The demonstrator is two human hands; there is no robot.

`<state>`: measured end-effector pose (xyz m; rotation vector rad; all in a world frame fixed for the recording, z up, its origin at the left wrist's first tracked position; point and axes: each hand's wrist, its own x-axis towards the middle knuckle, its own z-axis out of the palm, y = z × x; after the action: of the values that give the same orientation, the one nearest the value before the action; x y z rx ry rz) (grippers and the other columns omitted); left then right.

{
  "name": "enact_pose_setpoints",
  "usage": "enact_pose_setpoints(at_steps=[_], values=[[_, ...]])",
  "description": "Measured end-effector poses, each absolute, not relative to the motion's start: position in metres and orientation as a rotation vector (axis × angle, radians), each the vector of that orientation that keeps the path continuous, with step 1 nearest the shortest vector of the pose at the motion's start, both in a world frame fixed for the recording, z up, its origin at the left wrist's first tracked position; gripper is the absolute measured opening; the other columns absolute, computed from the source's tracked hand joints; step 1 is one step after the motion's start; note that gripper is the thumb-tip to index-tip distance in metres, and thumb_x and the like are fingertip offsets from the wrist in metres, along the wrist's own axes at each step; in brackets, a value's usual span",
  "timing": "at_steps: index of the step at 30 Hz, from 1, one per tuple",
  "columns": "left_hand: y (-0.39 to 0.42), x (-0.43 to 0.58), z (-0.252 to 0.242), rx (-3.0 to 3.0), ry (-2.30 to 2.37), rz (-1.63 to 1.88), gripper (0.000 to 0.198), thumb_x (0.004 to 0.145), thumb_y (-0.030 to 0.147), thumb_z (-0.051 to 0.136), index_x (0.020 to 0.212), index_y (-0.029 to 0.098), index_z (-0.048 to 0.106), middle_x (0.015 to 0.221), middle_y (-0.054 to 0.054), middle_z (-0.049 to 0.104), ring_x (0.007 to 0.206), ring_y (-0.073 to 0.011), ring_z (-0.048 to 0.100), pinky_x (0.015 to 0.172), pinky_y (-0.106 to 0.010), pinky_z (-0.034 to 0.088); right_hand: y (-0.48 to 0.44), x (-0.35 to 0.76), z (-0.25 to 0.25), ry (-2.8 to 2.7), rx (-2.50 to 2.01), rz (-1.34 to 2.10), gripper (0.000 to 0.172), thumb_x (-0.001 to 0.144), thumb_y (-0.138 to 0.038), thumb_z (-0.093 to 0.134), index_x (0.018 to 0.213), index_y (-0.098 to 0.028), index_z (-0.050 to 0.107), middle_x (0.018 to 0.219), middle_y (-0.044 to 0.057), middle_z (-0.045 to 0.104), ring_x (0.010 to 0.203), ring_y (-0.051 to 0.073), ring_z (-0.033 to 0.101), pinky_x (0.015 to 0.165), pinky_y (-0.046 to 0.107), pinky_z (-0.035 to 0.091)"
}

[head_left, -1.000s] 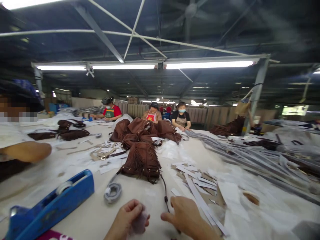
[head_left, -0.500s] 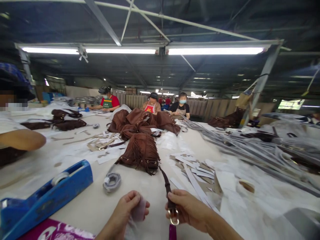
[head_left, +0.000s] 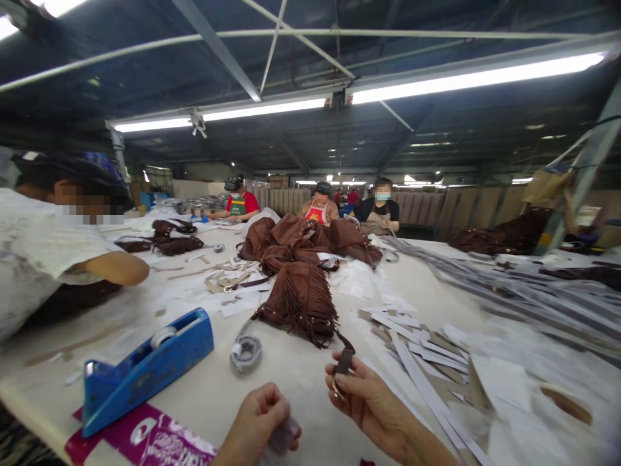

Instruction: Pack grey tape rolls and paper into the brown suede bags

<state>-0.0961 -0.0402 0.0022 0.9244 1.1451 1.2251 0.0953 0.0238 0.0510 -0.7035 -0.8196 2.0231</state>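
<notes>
My right hand (head_left: 371,404) is closed on the dark brown strap (head_left: 344,360) of a brown fringed bag (head_left: 299,301), with a brass buckle peeking out under the fingers. The strap runs up from my fingers to the bag, which lies on the pale table (head_left: 291,369) just beyond. My left hand (head_left: 259,424) is curled round a small pale translucent wad (head_left: 283,435) near the table's front edge. A grey coil of tape (head_left: 246,353) lies between the bag and my left hand.
A blue tape dispenser (head_left: 145,369) sits front left on a magenta sheet (head_left: 145,443). White and tan strips (head_left: 417,349) are scattered right. More brown bags (head_left: 305,243) pile mid-table. A co-worker's arm (head_left: 116,268) rests at left; three people (head_left: 320,207) work at the far end.
My right hand has drawn the strap up off the table and closer to the bag. The camera has swung left and tilted, so the dispenser and the co-worker show more.
</notes>
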Motion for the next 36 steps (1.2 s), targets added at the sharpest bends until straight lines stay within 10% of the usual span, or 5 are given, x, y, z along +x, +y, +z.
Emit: enact_pose_setpoints(at_steps=[13,16,21,27,36], values=[[-0.042,-0.104,0.044,0.874,1.134,1.335,0.038,0.062,0.043,0.075,0.081,0.016,0.056,0.091,-0.013,0.072,0.072,-0.0239,0.069,0.063,-0.034,0.051,0.027,0.112,0.039,-0.965,-0.487,2.319,0.055,0.054,-0.016,0.086,0.096,-0.016,0.053,0.109,0.013,0.068,0.100,0.023,0.066,0.080,0.029,0.051],[-0.042,-0.095,0.047,0.708,1.007,1.336,0.038,0.056,0.026,0.071,0.092,0.015,0.062,0.100,-0.012,0.070,0.080,-0.0246,0.067,0.070,-0.037,0.051,0.025,0.115,0.040,-0.947,-0.541,2.294,0.050,0.056,-0.013,0.082,0.095,-0.019,0.051,0.095,0.004,0.069,0.089,0.019,0.068,0.070,0.027,0.051],[-0.042,-0.079,0.040,1.090,1.196,1.342,0.011,0.066,0.027,0.059,0.073,0.018,0.057,0.053,0.000,0.059,0.049,-0.0154,0.054,0.056,-0.028,0.045,0.021,0.102,0.030,-0.880,-0.509,2.317,0.041,0.050,-0.009,0.075,0.081,-0.020,0.052,0.065,-0.008,0.059,0.060,0.011,0.059,0.068,0.032,0.053],[-0.040,-0.082,0.004,2.096,1.647,1.415,0.010,0.072,0.016,0.051,0.075,0.023,0.057,0.117,-0.014,0.060,0.107,-0.0282,0.058,0.087,-0.032,0.047,0.019,0.084,0.017,-0.988,-0.833,2.272,0.046,0.060,-0.058,0.071,0.070,-0.017,0.055,0.052,-0.006,0.051,0.039,0.006,0.044,0.040,0.020,0.037],[-0.044,-0.078,0.006,1.833,1.463,1.143,0.042,0.071,0.032,0.062,0.109,0.019,0.053,0.124,-0.013,0.054,0.101,-0.0254,0.056,0.085,-0.033,0.046,0.021,0.093,0.014,-1.400,-0.960,1.884,0.028,0.063,-0.043,0.067,0.070,-0.018,0.055,0.039,-0.010,0.043,0.035,0.006,0.037,0.039,0.020,0.031]])
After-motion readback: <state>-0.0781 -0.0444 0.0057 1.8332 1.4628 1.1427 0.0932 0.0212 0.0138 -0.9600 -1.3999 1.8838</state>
